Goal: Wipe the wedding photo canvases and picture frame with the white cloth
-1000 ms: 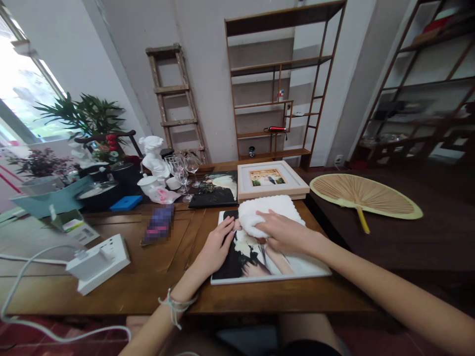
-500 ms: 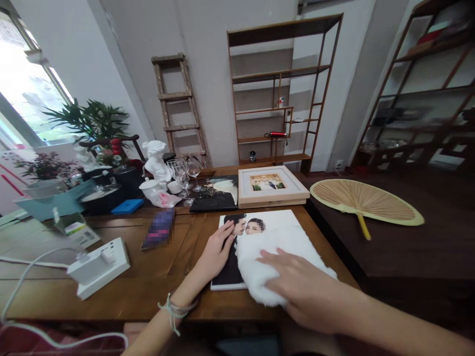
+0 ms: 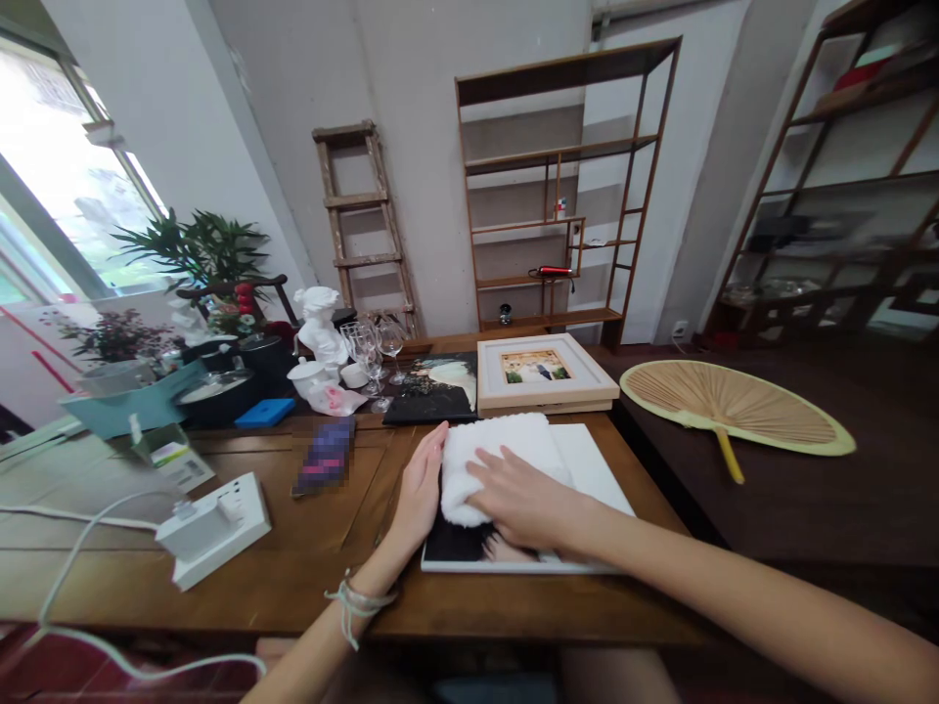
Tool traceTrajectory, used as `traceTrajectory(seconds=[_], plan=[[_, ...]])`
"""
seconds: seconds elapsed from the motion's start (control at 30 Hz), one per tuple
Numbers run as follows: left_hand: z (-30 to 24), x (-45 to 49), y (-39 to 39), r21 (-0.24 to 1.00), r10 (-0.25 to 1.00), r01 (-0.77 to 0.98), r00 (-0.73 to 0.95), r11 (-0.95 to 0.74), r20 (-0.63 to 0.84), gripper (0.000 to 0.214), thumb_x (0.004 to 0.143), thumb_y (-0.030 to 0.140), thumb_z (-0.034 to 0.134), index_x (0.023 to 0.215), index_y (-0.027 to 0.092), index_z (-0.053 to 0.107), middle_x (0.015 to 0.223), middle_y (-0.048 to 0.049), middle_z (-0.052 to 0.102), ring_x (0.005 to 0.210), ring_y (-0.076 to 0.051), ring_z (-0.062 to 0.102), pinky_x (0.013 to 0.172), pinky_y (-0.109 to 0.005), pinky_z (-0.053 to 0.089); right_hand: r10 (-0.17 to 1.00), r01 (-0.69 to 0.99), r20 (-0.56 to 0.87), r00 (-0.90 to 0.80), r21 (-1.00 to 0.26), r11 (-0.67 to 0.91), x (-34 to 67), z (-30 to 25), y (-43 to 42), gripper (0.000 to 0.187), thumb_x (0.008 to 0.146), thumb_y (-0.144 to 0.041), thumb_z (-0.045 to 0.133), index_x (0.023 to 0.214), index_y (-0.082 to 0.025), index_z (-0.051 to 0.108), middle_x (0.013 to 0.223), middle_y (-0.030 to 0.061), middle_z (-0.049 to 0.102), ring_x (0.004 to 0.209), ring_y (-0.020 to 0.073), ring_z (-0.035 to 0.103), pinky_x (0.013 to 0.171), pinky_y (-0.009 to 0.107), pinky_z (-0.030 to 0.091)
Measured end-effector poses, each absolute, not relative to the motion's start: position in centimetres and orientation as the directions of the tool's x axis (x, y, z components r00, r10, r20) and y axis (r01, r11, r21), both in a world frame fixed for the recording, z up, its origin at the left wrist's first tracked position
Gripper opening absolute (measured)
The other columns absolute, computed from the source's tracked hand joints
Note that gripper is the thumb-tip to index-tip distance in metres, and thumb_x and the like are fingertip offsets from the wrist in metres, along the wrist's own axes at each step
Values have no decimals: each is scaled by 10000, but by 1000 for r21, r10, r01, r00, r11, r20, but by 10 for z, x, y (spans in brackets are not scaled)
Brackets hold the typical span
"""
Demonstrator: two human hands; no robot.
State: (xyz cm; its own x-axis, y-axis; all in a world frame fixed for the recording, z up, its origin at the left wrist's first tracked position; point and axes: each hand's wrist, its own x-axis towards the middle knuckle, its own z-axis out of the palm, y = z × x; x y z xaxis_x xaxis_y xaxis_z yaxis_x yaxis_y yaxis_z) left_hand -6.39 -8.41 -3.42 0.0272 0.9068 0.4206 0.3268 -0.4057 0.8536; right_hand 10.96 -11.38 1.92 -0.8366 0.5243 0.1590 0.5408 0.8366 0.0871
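Note:
A flat photo panel (image 3: 598, 464) with a printed picture of a couple lies on the wooden table before me. Over its upper left part sits a fluffy white cloth (image 3: 514, 437), hiding the printed heads. My right hand (image 3: 517, 499) presses down on the cloth and holds it against the panel, fingers spread over its top. At the panel's left edge rests my left hand (image 3: 422, 489), its fingers stretched out along the side. A bracelet and a pale string circle the left wrist.
Behind the panel are a framed picture (image 3: 549, 376) and a dark photo board (image 3: 432, 386). Wine glasses (image 3: 374, 352) and a white bust (image 3: 321, 323) stand back left. A power strip (image 3: 220, 528) with cables lies left. A palm-leaf fan (image 3: 734, 401) rests on the dark surface at right.
My right hand has slid the cloth up and left across the panel, covering the heads and baring the right side. My left hand has shifted from the panel's face to its left edge.

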Motion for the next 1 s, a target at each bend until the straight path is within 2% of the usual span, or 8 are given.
traceTrajectory(seconds=[0.13, 0.23, 0.33, 0.47, 0.6, 0.7, 0.87, 1.0], plan=[[-30, -62, -86, 842, 904, 348, 41, -412, 426, 449, 915, 392, 291, 1217, 147, 514, 1290, -102, 530, 1177, -190, 503, 1020, -367, 369, 448, 462, 168, -878, 57, 885, 114, 17, -160, 242, 776, -162, 485, 969, -160, 631, 1194, 170, 528, 1176, 345, 409, 942, 529, 334], [-29, -61, -88, 787, 889, 423, 117, -448, 443, 410, 904, 370, 335, 1171, 156, 560, 1258, -90, 561, 1186, -188, 495, 1039, -366, 342, 433, 439, 144, -890, 10, 898, 127, 14, -189, 208, 776, -170, 476, 885, -176, 654, 1272, 161, 490, 1230, 360, 359, 978, 529, 310], [-32, -61, -89, 695, 878, 540, 231, -475, 420, 368, 872, 337, 414, 1162, 176, 573, 1281, -89, 542, 1215, -198, 466, 1057, -394, 312, 494, 489, 112, -862, -70, 869, 147, 13, -199, 274, 710, -100, 479, 907, -176, 653, 1307, 147, 473, 1248, 330, 352, 1014, 488, 287], [-38, -62, -90, 604, 880, 641, 319, -473, 351, 423, 826, 323, 503, 1218, 167, 526, 1358, -110, 455, 1284, -227, 375, 1071, -443, 269, 665, 643, 114, -738, -180, 745, 177, 20, -179, 409, 628, -32, 438, 968, -154, 631, 1276, 155, 502, 1226, 277, 394, 1004, 428, 308], [-40, -63, -90, 581, 876, 657, 345, -481, 337, 395, 869, 305, 430, 1227, 163, 516, 1370, -110, 439, 1301, -211, 347, 1077, -437, 253, 765, 755, 127, -631, -125, 644, 201, 25, -135, 347, 632, -33, 422, 891, -149, 622, 1029, 144, 611, 970, 271, 558, 815, 375, 430], [-41, -63, -89, 579, 878, 660, 345, -479, 333, 404, 880, 289, 400, 1245, 145, 500, 1382, -118, 419, 1301, -203, 344, 1080, -417, 255, 773, 770, 149, -617, -86, 632, 210, 24, -105, 316, 658, -33, 413, 882, -144, 607, 917, 122, 612, 857, 258, 568, 744, 360, 434], [-41, -63, -87, 558, 868, 667, 349, -494, 352, 396, 875, 265, 401, 1243, 162, 504, 1380, -112, 421, 1290, -200, 363, 1074, -421, 267, 782, 781, 162, -602, -84, 619, 213, 18, -86, 324, 671, -20, 406, 910, -126, 598, 960, 143, 604, 904, 274, 556, 764, 381, 430], [-42, -62, -84, 535, 861, 677, 356, -505, 363, 393, 874, 270, 400, 1227, 146, 519, 1365, -119, 441, 1277, -203, 386, 1070, -421, 278, 773, 768, 144, -618, -98, 633, 209, 15, -108, 384, 641, -2, 422, 951, -134, 605, 1132, 158, 569, 1072, 272, 511, 880, 390, 406]])
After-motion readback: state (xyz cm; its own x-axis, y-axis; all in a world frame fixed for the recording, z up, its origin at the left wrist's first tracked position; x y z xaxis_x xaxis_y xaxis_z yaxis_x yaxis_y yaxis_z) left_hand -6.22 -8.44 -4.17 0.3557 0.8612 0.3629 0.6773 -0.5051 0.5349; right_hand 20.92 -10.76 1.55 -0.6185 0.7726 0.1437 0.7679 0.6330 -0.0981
